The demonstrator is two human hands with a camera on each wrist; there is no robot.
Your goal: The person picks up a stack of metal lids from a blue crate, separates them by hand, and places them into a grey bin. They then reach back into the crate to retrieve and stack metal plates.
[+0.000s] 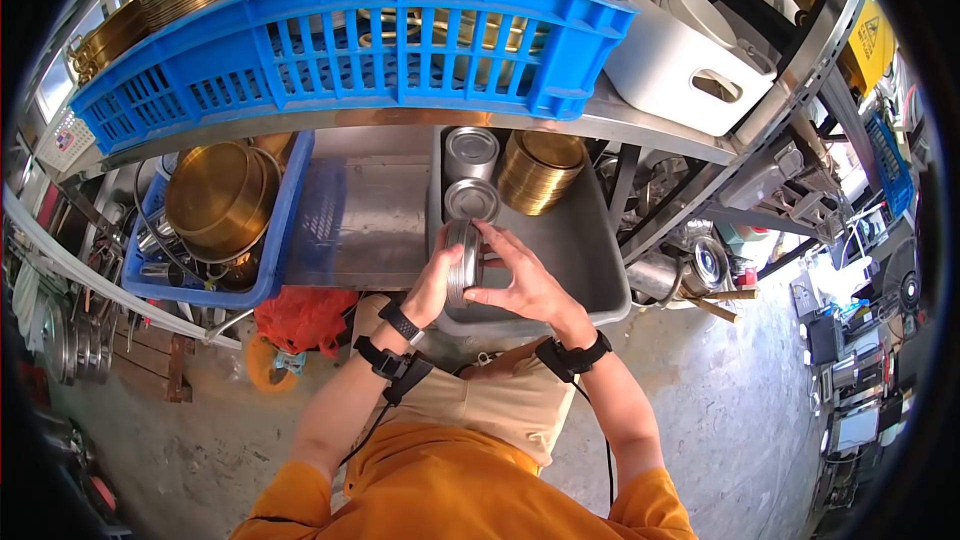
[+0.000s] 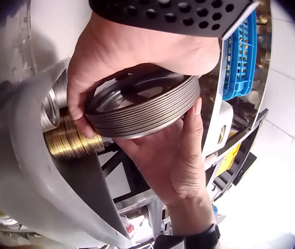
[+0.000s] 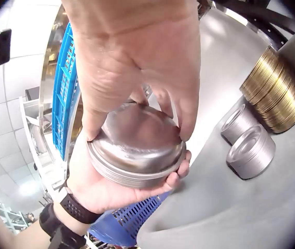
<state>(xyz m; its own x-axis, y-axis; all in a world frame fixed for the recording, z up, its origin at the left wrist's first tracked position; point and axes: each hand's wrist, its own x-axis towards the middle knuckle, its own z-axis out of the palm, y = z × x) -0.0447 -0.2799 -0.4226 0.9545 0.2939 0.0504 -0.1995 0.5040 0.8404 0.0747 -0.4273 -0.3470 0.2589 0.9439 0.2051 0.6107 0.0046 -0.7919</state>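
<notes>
Between both hands is a nested stack of shallow steel dishes (image 1: pixel 462 265), held on its side over the front of a grey tub (image 1: pixel 575 265). My left hand (image 1: pixel 432 288) grips it from the left, its palm against one face in the right wrist view. My right hand (image 1: pixel 522 285) holds the other side, thumb and fingertips spread around the rim. The right wrist view shows the smooth rounded underside of the outermost dish (image 3: pixel 142 135). In the left wrist view, the stack's many thin rims (image 2: pixel 147 114) lie close together, and its hollow side faces the left palm.
Two silver stacks (image 1: pixel 472 198) and a taller gold stack (image 1: pixel 540 180) stand in the tub's back. Left of it, a blue basket (image 1: pixel 262 285) holds gold pans (image 1: pixel 215 202). Overhead, a metal shelf (image 1: pixel 400 122) bears a blue crate (image 1: pixel 350 50) and a white bin (image 1: pixel 680 80).
</notes>
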